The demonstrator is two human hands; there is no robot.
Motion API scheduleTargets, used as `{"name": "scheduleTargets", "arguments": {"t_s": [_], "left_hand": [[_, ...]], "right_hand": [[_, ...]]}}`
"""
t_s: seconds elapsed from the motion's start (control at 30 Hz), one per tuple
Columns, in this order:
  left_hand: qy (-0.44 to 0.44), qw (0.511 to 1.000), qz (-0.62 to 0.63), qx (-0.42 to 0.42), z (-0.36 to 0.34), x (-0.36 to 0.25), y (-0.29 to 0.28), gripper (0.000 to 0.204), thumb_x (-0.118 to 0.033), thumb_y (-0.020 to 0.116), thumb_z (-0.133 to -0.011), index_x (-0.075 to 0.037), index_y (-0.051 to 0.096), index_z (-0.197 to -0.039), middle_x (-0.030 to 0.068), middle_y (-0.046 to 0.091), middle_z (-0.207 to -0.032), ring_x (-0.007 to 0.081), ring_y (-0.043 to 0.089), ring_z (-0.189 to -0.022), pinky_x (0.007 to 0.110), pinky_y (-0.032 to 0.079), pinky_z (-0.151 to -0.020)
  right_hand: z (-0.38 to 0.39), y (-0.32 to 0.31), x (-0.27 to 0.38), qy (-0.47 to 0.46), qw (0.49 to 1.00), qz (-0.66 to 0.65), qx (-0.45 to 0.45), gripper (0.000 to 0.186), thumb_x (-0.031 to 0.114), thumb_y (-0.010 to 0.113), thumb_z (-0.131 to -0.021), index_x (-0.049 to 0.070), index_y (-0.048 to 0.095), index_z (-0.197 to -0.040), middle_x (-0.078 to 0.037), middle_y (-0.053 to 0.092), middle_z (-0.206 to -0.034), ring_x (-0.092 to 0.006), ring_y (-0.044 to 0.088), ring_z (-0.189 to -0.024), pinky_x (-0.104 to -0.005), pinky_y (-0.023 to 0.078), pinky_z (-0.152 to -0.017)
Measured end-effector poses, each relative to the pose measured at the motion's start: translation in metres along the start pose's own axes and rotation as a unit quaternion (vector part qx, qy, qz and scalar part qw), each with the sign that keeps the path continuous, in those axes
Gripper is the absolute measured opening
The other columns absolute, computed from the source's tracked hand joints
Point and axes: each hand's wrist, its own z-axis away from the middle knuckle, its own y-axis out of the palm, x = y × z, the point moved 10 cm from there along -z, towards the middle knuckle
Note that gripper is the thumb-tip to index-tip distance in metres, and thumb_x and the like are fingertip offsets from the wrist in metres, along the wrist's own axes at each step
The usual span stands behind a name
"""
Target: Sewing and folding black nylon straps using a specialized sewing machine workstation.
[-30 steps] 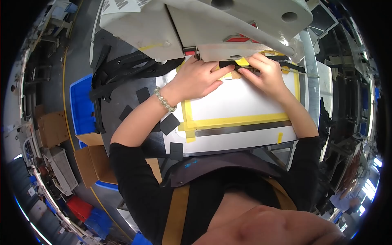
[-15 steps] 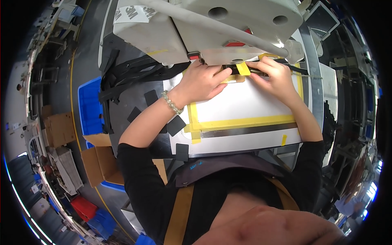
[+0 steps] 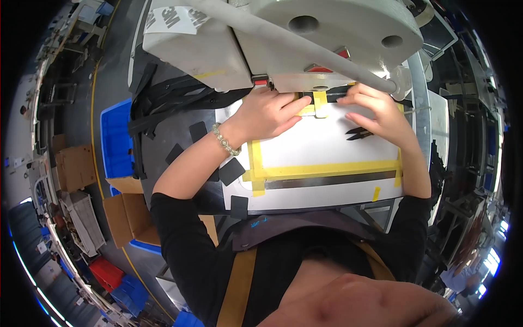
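Black strap (image 3: 327, 98) lay under the head of the sewing machine (image 3: 305, 38), at the far edge of the white board (image 3: 327, 147) that was outlined in yellow tape (image 3: 327, 170), and a short yellow tape piece (image 3: 320, 102) crossed it. The left hand (image 3: 267, 111) pressed flat on the strap just left of the machine's foot, fingers extended and gripping nothing; the right hand (image 3: 376, 111) rested on it just right of the foot, fingers spread and likewise not closed on anything. Judging by this, the strap was positioned and being guided, with stitching seemingly not finished. Small black snips (image 3: 358, 133) lay on the board near the right hand. Left of the machine, a heap of black straps (image 3: 163, 103) and several black patches (image 3: 231, 170) waited on the bench (image 3: 180, 136), beside a blue bin (image 3: 114, 144). Nothing blocked the hands except the machine head overhanging them.
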Motion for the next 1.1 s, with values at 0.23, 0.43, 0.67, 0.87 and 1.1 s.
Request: {"name": "scheduleTargets", "arguments": {"t_s": [0.23,0.43,0.67,0.87,1.1], "left_hand": [[0.039,0.998,0.017,-0.044,-0.001,-0.006,-0.007,0.036,-0.014,0.069,-0.077,-0.012,0.067,-0.112,-0.0008,0.054,-0.080,0.0142,0.058,-0.075,0.028,0.049,-0.055],[0.048,0.998,-0.008,-0.035,0.002,-0.007,-0.007,0.036,-0.010,0.065,-0.077,-0.013,0.067,-0.113,-0.0009,0.058,-0.087,0.0108,0.059,-0.077,0.023,0.050,-0.053],[0.007,0.999,0.003,0.037,0.004,-0.003,0.010,0.040,-0.012,0.064,-0.079,-0.018,0.066,-0.119,-0.0023,0.058,-0.089,0.0093,0.057,-0.067,0.022,0.049,-0.048],[-0.006,1.000,0.022,0.005,0.003,-0.002,0.011,0.035,-0.018,0.062,-0.085,-0.022,0.066,-0.119,0.0033,0.058,-0.091,0.0108,0.059,-0.064,0.023,0.049,-0.049],[-0.005,1.000,0.009,0.023,0.001,-0.006,0.008,0.031,-0.017,0.061,-0.085,-0.020,0.067,-0.116,0.0059,0.059,-0.107,0.0121,0.061,-0.071,0.028,0.052,-0.071]], "right_hand": [[0.000,0.014,-0.020,0.005,0.992,0.016,-0.128,0.035,0.018,0.077,-0.080,0.007,0.067,-0.112,-0.012,0.066,-0.104,-0.0287,0.063,-0.095,-0.0380,0.050,-0.081],[-0.001,0.012,-0.017,0.009,0.993,0.022,-0.113,0.035,0.015,0.069,-0.086,0.013,0.066,-0.120,-0.008,0.068,-0.101,-0.0253,0.065,-0.084,-0.0354,0.051,-0.079],[-0.003,0.022,-0.035,0.007,0.993,0.003,-0.120,0.026,0.011,0.066,-0.086,0.012,0.070,-0.111,-0.010,0.070,-0.097,-0.0242,0.068,-0.089,-0.0319,0.052,-0.080],[0.001,0.027,-0.040,0.011,0.995,0.049,-0.092,0.024,0.011,0.064,-0.088,0.012,0.072,-0.111,-0.010,0.071,-0.093,-0.0187,0.067,-0.089,-0.0305,0.049,-0.084],[0.000,0.020,-0.030,-0.013,0.990,0.028,-0.135,0.026,0.003,0.068,-0.084,0.008,0.073,-0.108,-0.012,0.072,-0.083,-0.0197,0.069,-0.069,-0.0269,0.053,-0.068]]}}
